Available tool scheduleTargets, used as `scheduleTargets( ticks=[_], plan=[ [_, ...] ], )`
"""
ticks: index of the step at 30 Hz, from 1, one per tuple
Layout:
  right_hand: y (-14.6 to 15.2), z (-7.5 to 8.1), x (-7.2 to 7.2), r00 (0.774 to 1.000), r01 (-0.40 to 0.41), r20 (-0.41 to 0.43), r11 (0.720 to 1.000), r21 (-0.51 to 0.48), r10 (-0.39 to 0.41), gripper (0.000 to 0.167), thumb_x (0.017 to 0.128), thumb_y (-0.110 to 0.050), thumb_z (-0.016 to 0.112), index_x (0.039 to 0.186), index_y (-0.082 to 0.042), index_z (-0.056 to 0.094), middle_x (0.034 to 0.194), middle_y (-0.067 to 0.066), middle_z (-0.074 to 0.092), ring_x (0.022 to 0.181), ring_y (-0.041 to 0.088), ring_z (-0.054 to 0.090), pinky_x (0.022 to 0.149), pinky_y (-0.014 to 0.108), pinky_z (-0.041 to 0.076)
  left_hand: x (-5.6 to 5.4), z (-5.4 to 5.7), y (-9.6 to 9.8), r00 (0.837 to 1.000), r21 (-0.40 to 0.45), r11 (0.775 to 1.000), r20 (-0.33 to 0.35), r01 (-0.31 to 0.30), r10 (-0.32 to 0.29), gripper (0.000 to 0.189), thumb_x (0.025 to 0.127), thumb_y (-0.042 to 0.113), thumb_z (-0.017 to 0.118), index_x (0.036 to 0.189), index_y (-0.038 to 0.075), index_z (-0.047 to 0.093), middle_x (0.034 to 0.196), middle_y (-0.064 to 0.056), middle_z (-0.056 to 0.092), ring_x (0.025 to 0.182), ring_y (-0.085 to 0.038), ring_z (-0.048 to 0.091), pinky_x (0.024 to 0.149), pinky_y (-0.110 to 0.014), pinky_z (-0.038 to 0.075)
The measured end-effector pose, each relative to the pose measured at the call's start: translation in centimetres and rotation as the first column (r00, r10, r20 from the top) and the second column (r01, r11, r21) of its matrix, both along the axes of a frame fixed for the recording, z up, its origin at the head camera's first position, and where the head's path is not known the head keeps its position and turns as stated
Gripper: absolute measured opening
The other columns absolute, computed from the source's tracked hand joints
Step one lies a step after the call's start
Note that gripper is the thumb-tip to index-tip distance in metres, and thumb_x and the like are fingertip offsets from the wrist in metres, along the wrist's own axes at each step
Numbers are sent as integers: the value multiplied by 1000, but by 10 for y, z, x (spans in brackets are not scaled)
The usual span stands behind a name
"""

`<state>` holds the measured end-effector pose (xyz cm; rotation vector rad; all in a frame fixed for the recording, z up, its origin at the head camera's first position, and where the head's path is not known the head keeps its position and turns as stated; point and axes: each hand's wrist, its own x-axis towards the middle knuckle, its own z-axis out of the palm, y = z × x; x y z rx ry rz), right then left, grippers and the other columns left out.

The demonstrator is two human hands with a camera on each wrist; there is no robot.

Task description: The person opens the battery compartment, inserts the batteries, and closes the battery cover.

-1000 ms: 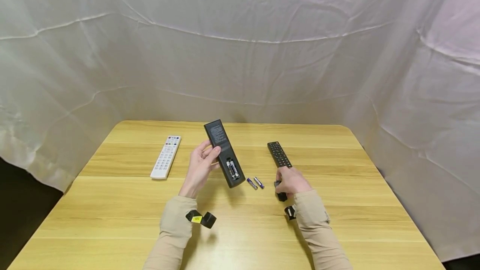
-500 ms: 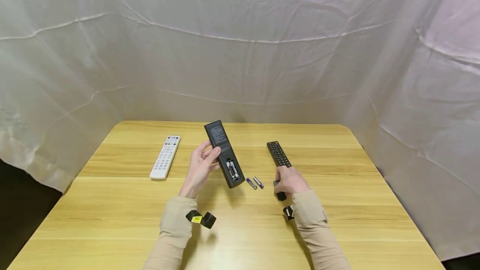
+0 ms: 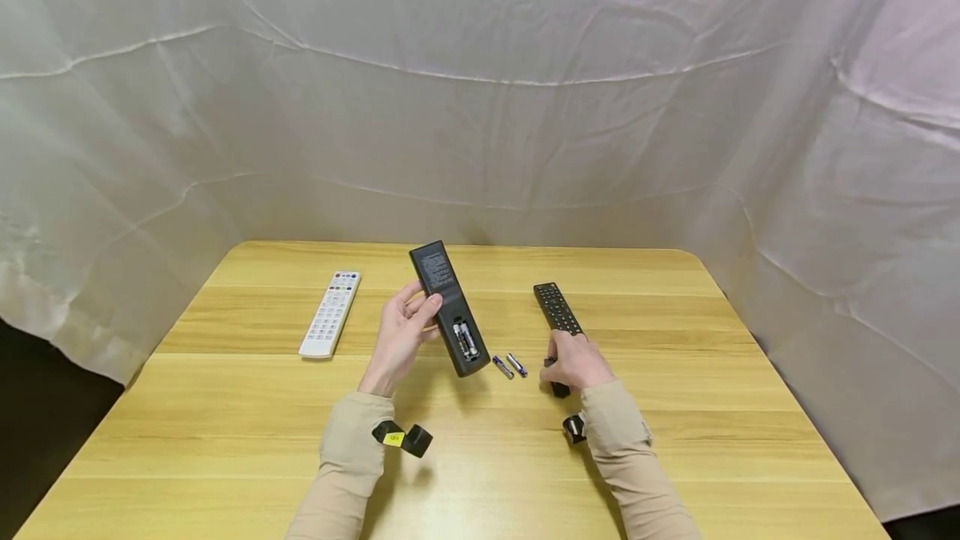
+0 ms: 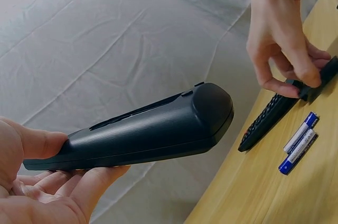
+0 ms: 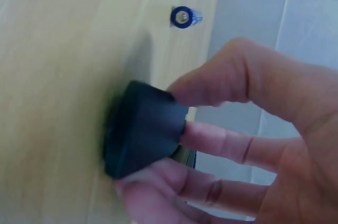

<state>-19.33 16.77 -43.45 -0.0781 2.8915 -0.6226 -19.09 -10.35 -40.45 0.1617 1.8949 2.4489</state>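
My left hand (image 3: 402, 332) grips a black remote (image 3: 444, 290), tilted up off the table with its back facing me. Two batteries (image 3: 466, 340) lie in its uncovered compartment. A second black remote (image 3: 557, 308) rests buttons up on the table at the right. Over its near end, my right hand (image 3: 579, 359) pinches a small dark piece (image 3: 551, 362) that looks like a battery cover. The fingers partly hide both. In the right wrist view, a blurred dark block (image 5: 148, 129) sits among the fingers. Two loose batteries (image 4: 299, 145) lie between the hands.
A white remote (image 3: 331, 315) lies buttons up on the left of the wooden table (image 3: 480, 473). Pale cloth (image 3: 480, 123) hangs behind the table and along its sides. Each wrist carries a small black camera (image 3: 417, 440).
My right hand has shifted slightly left with the small dark piece, away from the near end of the remote under it. My left hand and its remote have hardly moved.
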Motion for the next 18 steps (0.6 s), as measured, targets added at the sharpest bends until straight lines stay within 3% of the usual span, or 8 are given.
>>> scheduleTargets(
  ticks=[4, 9, 18],
  plan=[
    [1, 2, -2, 999, -3, -38, 998, -60, 1, 29, 74, -15, 79, 93, -9, 59, 97, 17, 67, 71, 23, 54, 56, 25, 40, 0, 0, 0, 1000, 2, 1000, 1, -2, 2, 44, 104, 7, 52, 146, -3, 41, 127, -24, 68, 85, -7, 74, 77, -24, 64],
    [1, 5, -3, 993, -40, -120, 987, -156, 22, 29, 76, -16, 75, 100, -8, 60, 84, 10, 63, 69, 19, 50, 56, 25, 38, 0, 0, 1, 1000, 4, 1000, -3, -6, 6, 43, 104, 6, 52, 145, -3, 42, 124, -23, 70, 85, -7, 74, 76, -25, 64],
    [-3, 11, -2, 963, -114, -269, 933, -340, 19, 31, 80, -10, 75, 109, -9, 62, 82, 8, 66, 71, 16, 58, 66, 27, 50, 1, -1, 2, 1000, 9, 1000, 6, -17, 17, 42, 104, 5, 51, 145, -3, 42, 126, -26, 68, 83, -8, 74, 77, -27, 65]
  ],
)
